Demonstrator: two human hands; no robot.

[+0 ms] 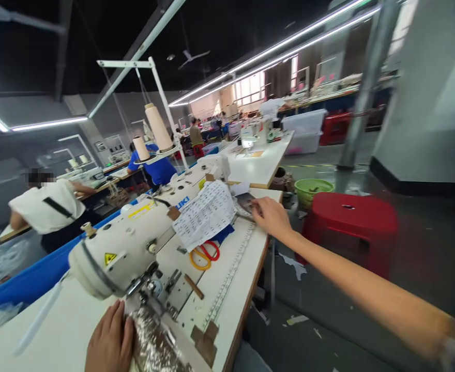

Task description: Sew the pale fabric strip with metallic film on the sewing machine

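Observation:
My left hand point(110, 338) lies with fingers stretched out flat, beside the head of a white sewing machine point(138, 227). Its thumb side meets shiny, silvery sequined fabric point(153, 336) under the needle area. At the far right corner of the machine table, my right hand point(271, 216) reaches out with its fingers pinched at a flat greyish item point(245, 201); its kind is unclear. A printed paper sheet point(206, 214) hangs over the machine body. Below it lie scissors point(205, 254) with one yellow and one red handle, partly covered.
A measuring tape point(229, 274) runs along the table's front edge, near brown tape point(206, 341). A red stool point(349, 222) and a green basket point(313, 191) stand at right. Thread cones point(158, 128) rise behind the machine. A person in white point(47, 206) sits at left.

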